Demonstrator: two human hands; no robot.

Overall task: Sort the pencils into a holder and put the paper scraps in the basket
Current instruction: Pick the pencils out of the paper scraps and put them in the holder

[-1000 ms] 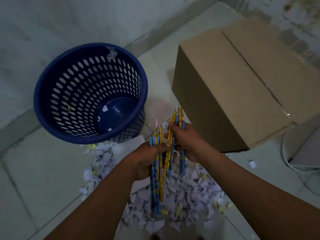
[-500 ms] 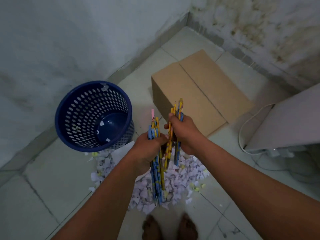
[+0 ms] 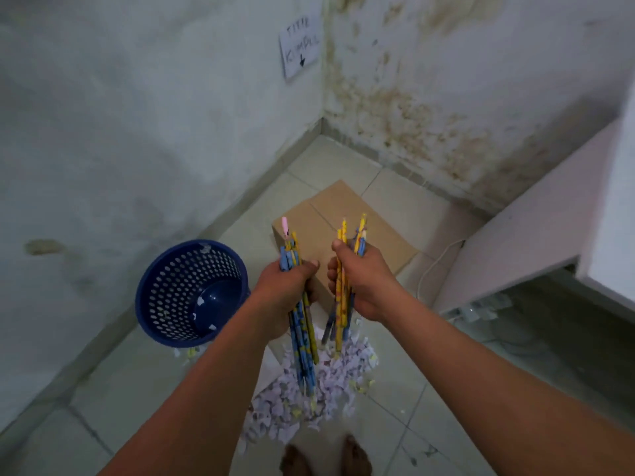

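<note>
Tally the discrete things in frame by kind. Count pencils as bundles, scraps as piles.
Pencil bundles: 2, one in the left hand at, one in the right hand at
Blue basket: 1
Cardboard box: 1
Paper scrap pile on the floor: 1
Paper sign on the wall: 1
Total: 6

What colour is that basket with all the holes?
The basket is dark blue all over, rim and perforated wall alike; the head camera shows it clearly.
</note>
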